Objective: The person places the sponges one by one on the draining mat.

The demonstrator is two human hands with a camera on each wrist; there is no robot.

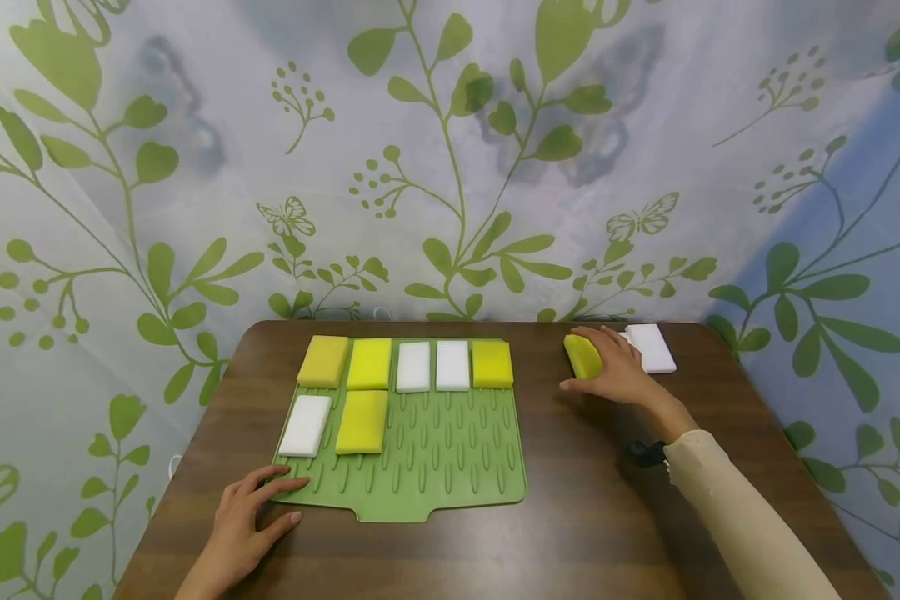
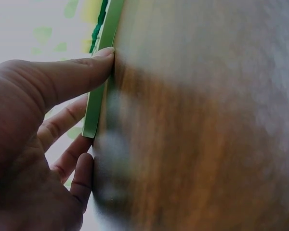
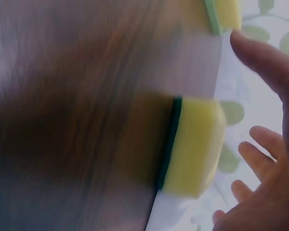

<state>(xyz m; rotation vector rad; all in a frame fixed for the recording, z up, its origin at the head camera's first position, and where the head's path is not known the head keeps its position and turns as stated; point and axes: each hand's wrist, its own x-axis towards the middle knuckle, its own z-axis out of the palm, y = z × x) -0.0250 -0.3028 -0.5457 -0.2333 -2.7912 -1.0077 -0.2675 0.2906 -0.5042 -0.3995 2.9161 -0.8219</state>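
1. Right hand [image 1: 617, 371]: fingers spread wide around a yellow sponge block with dark green scouring layer [image 3: 195, 147]; wrist view shows a gap, no grip. Spread probably clears its width.
2. That sponge sits green layer down on the brown wood-look tabletop [image 1: 570, 517], near a white rectangular foam block [image 1: 651, 350].
3. Left hand [image 1: 242, 523]: fingers fairly straight at near-left corner of the green ribbed plastic mat [image 1: 450, 493], likely steadying it.
4. Mat carries seven yellow and white blocks [image 1: 362, 423], five along far edge, presumably for order.
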